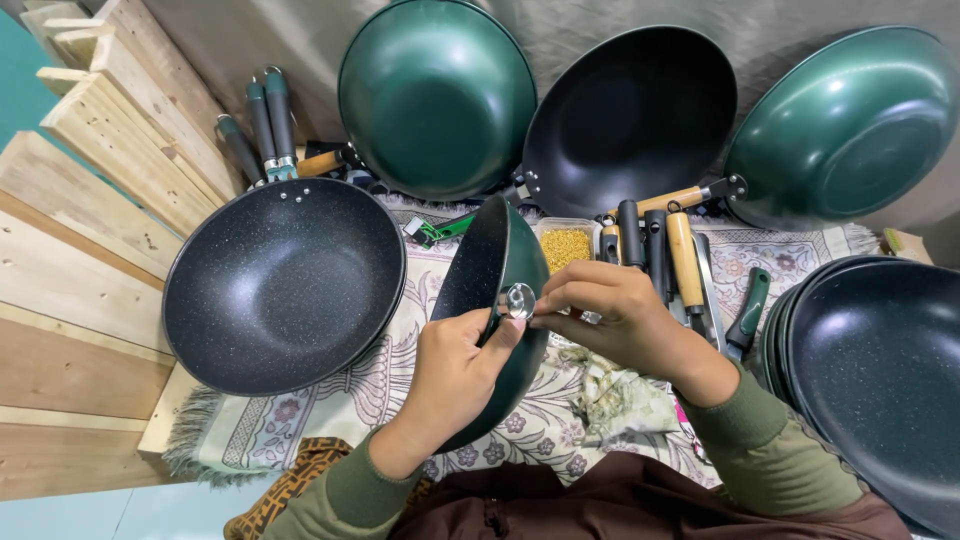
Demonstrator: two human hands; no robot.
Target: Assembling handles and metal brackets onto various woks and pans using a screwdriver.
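Green pan [520, 265] held on edge over patterned cloth [300, 410], centre frame. Left hand [455, 375] clamps rim; right hand [610, 315] pinches small metal fitting [519, 300] against pan wall. Pan looks stiff, fairly heavy, coating slick: rim safest hold. Fitting tiny, easily dropped. Pan's lower edge hidden behind left hand; fitting's exact kind unclear.

One view only here, from a camera on the person's head, looking steeply down over the lap and forward across the patterned cloth [300, 420]. It sits close: both forearms rise from the bottom edge and the hands fill the centre. The wide lens bends the wooden planks [90, 250] at left and the propped pans along the top.
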